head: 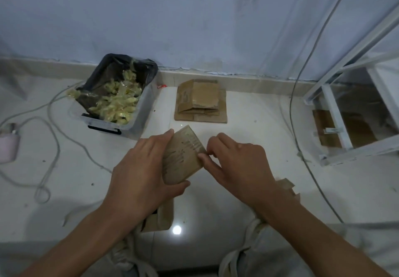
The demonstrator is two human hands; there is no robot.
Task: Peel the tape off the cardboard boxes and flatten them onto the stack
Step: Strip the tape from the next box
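Left hand (pixel 138 168) clamps small box (pixel 183 155) mid-floor; right hand (pixel 235 160) pinches at its right edge, I judge at tape. Flattened stack (pixel 200 103) far; more boxes (pixel 159 218) near remain.

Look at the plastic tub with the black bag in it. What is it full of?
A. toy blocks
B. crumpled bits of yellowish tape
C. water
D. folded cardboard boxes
B: the plastic tub, lined with a black bag, holds a heap of crumpled yellowish tape; the flattened cardboard lies in a separate stack on the floor beside it.
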